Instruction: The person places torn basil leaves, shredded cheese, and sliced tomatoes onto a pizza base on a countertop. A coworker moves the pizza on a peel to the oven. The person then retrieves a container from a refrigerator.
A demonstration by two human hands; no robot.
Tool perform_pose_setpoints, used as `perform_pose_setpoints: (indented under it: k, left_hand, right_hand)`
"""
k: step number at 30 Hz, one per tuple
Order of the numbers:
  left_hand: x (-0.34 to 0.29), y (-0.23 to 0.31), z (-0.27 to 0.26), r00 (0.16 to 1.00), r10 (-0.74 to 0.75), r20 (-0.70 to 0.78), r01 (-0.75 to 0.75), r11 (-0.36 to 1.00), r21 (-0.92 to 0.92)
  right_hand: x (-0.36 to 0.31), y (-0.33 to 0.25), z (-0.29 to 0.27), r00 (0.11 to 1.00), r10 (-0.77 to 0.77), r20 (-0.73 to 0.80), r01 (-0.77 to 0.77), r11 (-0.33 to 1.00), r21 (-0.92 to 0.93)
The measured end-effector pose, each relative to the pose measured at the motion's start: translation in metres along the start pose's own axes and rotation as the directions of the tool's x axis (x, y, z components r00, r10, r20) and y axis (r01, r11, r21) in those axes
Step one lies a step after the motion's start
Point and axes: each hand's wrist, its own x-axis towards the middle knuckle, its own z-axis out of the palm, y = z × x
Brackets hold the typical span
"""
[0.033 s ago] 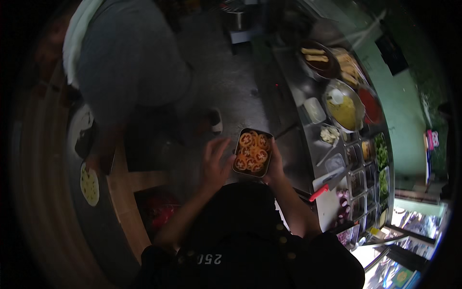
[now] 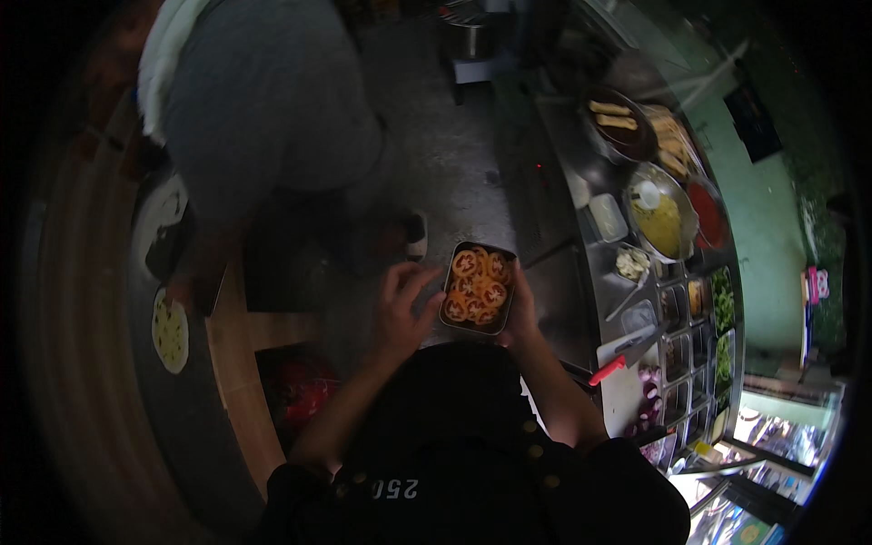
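Held in front of my body is a small rectangular metal container (image 2: 450, 329) filled with layered tomato slices (image 2: 475, 287). My right hand (image 2: 521, 313) grips its right side, the thumb along the rim and the other fingers hidden underneath. Beside its left edge, my left hand (image 2: 405, 307) is open with its fingers apart. The left thumb reaches close to the rim; whether it touches cannot be told.
To the right runs a steel counter with a red-handled knife (image 2: 607, 371), cut onions (image 2: 650, 391), ingredient bins (image 2: 676, 354), a bowl of yellow mix (image 2: 658, 225) and a pot (image 2: 621, 127). At left, a co-worker in grey (image 2: 272, 100) bends over a counter with flat dough (image 2: 170, 334).
The surroundings have shifted slightly rightward in view. My hands and the container stay almost in place, the left fingers still spread beside it.
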Motion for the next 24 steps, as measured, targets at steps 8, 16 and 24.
perform_pose_setpoints:
  k: [8, 16, 24]
  left_hand:
    - [-0.091, -0.058, -0.181, 0.976, -0.216, 0.009, 0.215, 0.976, 0.044]
    - [-0.188, -0.049, -0.237, 0.903, -0.429, -0.026, 0.430, 0.900, 0.071]
    - [-0.226, -0.032, -0.202, 0.841, -0.509, -0.181, 0.523, 0.852, 0.035]
  right_hand:
    - [0.065, 0.156, 0.111, 0.921, 0.343, 0.183, -0.322, 0.937, -0.135]
    - [0.055, 0.242, 0.133, 0.789, 0.606, 0.098, -0.545, 0.765, -0.343]
    - [0.044, 0.235, 0.142, 0.702, 0.712, 0.026, -0.632, 0.638, -0.439]
